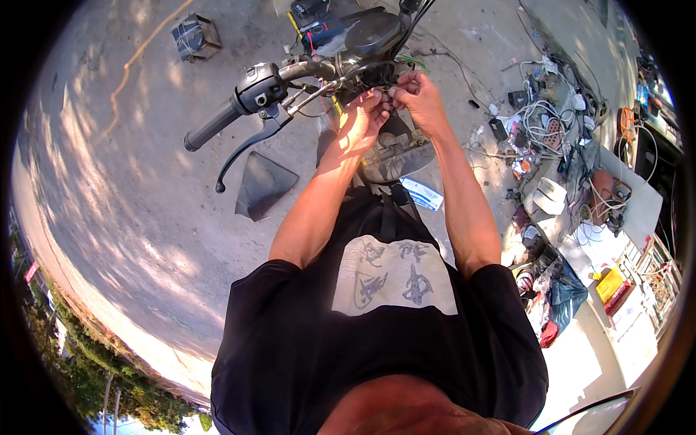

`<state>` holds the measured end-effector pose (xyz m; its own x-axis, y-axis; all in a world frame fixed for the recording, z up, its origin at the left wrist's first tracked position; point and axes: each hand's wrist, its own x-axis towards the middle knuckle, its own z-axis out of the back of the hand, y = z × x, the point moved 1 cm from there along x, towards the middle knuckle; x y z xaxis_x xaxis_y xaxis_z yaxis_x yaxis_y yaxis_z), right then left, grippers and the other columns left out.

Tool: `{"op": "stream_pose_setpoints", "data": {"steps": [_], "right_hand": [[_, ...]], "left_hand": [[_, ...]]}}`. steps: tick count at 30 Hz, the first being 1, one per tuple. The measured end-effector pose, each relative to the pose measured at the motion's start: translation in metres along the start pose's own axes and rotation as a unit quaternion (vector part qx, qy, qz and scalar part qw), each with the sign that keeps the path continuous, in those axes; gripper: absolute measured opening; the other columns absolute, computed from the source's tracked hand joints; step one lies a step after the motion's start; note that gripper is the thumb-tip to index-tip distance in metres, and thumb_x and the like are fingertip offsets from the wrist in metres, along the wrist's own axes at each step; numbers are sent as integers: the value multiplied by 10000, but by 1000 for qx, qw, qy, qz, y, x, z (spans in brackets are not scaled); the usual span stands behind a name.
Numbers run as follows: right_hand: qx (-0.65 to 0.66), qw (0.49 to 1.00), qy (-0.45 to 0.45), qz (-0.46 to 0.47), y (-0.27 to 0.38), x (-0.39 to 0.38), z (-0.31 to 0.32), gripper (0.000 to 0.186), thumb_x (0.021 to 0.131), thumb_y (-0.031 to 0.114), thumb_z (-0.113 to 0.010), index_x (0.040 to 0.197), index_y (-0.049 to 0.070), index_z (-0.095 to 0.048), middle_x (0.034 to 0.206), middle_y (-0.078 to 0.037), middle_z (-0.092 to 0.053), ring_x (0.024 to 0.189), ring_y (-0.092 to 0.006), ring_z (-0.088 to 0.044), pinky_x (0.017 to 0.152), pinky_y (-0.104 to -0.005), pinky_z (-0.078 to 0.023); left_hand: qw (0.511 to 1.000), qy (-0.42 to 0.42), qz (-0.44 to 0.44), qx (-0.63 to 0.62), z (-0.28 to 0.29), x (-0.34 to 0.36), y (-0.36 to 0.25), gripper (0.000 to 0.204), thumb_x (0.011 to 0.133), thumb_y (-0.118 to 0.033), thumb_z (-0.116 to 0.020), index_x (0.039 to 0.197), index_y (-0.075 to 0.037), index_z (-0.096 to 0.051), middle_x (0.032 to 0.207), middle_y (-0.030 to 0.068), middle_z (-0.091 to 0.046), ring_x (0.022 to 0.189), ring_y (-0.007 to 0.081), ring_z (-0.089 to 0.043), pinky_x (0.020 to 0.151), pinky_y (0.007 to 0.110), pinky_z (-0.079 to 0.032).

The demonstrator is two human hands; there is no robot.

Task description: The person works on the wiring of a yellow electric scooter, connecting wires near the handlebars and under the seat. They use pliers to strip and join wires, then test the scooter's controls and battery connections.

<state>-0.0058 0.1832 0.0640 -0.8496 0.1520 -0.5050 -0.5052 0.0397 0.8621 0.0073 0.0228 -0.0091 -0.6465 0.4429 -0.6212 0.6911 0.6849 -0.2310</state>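
My left hand (pixel 365 117) and my right hand (pixel 419 100) meet behind the handlebar (pixel 308 70) of a motorbike, fingertips almost touching. Both are closed in a pinch on thin wires (pixel 382 88), whose ends are too small to make out. Dark wiring bunches just beyond my fingertips, under the round dark instrument housing (pixel 373 32). To the left of my hands stick out the black rubber grip (pixel 212 125), the switch housing (pixel 259 88) and the black lever (pixel 246 147). Below my hands is a rounded, dusty part (pixel 397 161) of the bike.
A heap of tangled cables and scraps (pixel 547 119) lies on the ground to the right. A taped dark box (pixel 196 37) sits at the far left, a dark triangular panel (pixel 264 186) nearer. Beside the bike lies a blue-and-white packet (pixel 422 193); a yellow box (pixel 610 284) is at lower right.
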Motion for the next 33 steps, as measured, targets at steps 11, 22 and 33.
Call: {"op": "stream_pose_setpoints", "data": {"steps": [11,22,33], "right_hand": [[-84,994,47,-52,7,1,7,313,960,128,-686,1217,-50,-686,937,-52,-732,776,-111,-647,716,-277,-530],[34,992,65,-101,8,-4,-1,227,968,114,-682,1139,-34,-691,965,-57,-731,829,-121,-683,749,-262,-544],[-6,990,97,-101,16,-1,11,259,944,111,-743,1158,-25,-693,1003,-52,-733,849,-119,-664,748,-260,-522]], "left_hand": [[998,-44,26,-28,-9,-16,-18,174,986,-114,-746,1136,-61,-677,1000,37,-692,906,148,-672,783,293,-590],[994,8,49,-101,0,-5,-12,150,987,-107,-735,1100,-35,-668,1000,76,-680,910,192,-669,783,306,-594],[999,-43,28,15,-11,-17,-19,141,1015,-88,-683,1153,-60,-671,1030,64,-717,970,181,-708,790,294,-599]]}}
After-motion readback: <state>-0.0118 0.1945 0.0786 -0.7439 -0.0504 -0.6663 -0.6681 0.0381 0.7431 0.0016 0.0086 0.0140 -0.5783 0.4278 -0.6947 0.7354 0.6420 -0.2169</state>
